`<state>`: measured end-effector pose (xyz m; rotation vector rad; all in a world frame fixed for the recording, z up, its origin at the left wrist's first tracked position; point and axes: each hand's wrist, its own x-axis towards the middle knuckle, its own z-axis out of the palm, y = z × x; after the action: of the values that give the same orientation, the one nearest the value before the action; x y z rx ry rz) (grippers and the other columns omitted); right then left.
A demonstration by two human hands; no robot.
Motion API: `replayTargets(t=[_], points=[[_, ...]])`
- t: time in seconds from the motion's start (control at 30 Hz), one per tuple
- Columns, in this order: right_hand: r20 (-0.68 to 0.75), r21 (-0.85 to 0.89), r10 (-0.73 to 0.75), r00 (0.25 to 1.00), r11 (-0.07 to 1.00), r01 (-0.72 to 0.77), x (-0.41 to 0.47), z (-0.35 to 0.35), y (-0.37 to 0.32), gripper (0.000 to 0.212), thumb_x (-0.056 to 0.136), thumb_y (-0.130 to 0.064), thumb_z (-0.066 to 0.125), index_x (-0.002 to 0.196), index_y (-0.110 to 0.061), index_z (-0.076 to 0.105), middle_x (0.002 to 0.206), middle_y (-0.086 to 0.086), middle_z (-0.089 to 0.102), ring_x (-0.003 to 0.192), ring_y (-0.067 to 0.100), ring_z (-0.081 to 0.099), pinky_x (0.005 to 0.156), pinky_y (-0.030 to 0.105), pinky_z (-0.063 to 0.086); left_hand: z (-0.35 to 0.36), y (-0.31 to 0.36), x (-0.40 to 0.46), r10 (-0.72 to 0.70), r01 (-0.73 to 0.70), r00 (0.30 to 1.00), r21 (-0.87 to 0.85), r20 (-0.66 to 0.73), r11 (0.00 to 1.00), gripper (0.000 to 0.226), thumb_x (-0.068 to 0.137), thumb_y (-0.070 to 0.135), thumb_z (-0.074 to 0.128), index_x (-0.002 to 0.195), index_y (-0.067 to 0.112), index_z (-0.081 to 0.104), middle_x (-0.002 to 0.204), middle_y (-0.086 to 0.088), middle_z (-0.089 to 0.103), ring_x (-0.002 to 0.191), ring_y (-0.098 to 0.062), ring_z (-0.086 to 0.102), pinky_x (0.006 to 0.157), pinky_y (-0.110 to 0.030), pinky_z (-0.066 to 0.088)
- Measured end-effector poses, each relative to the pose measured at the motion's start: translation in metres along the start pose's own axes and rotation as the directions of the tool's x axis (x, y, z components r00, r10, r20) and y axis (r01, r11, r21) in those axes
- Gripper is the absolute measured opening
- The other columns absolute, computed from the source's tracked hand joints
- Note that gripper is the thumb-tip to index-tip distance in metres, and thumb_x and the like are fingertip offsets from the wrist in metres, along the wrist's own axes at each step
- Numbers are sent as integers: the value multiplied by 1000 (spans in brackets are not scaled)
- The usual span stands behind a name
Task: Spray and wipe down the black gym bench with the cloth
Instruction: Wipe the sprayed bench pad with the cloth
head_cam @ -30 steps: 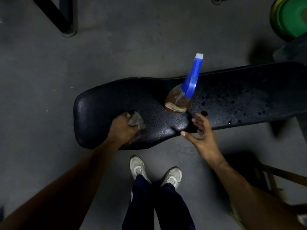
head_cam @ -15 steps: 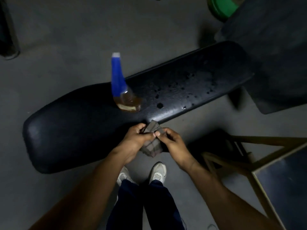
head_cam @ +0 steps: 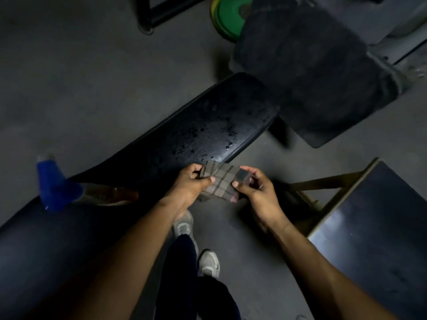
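The black gym bench (head_cam: 208, 125) runs diagonally from lower left to upper right, and spray droplets speckle its right half. A spray bottle (head_cam: 69, 190) with a blue trigger head and amber liquid stands on the bench at the left. I hold a folded plaid cloth (head_cam: 223, 181) in front of the bench's near edge. My left hand (head_cam: 189, 183) pinches its left end and my right hand (head_cam: 258, 190) grips its right end, stretching it between them.
A second black pad (head_cam: 312, 72) sits beyond the bench's right end. Green and yellow weight plates (head_cam: 228, 15) lie on the floor behind. A wooden-framed stool with a dark top (head_cam: 374, 227) stands at my right. My shoes (head_cam: 196, 245) are below.
The cloth left the bench and both hands now hold it, spread wider than half a second ago. The view has swung right, so the bottle sits far left.
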<state>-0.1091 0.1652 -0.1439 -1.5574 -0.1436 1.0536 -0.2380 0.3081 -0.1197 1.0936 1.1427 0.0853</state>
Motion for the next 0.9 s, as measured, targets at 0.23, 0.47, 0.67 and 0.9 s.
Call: replayTargets(t=[0.23, 0.47, 0.67, 0.9], points=[[-207, 182, 102, 973, 981, -64, 46, -19, -33, 27, 90, -1, 77, 116, 4, 74, 109, 17, 81, 105, 34, 77, 94, 40, 61, 37, 55, 54, 57, -58, 997, 34, 46, 998, 18, 88, 0, 71, 105, 2, 69, 99, -13, 76, 85, -20, 71, 76, -28, 59], [-266, 223, 143, 953, 971, -84, 108, -24, -71, 13, 102, -5, 64, 92, -7, 72, 88, 10, 78, 82, 25, 73, 74, 34, 61, 62, 116, 119, 93, -104, 984, 71, 154, 992, 15, 90, 1, 68, 105, 1, 71, 92, -5, 76, 78, -10, 70, 65, -16, 53], [-400, -41, -5, 917, 999, -13, 155, -25, -76, 11, 101, -24, 65, 100, -13, 67, 96, 11, 80, 90, 21, 73, 80, 42, 59, 74, 145, 175, 54, -93, 976, 179, 212, 979, 21, 91, 8, 70, 110, 15, 69, 94, 4, 74, 68, 7, 67, 54, -8, 45], [-411, -88, -13, 911, 996, -25, 192, -44, -74, 6, 93, -37, 63, 93, -32, 65, 92, 1, 78, 87, 25, 75, 79, 59, 64, 98, 153, 215, 125, -186, 974, 351, 190, 918, 34, 89, 6, 72, 121, 13, 65, 104, 0, 73, 94, -15, 70, 77, -22, 57]])
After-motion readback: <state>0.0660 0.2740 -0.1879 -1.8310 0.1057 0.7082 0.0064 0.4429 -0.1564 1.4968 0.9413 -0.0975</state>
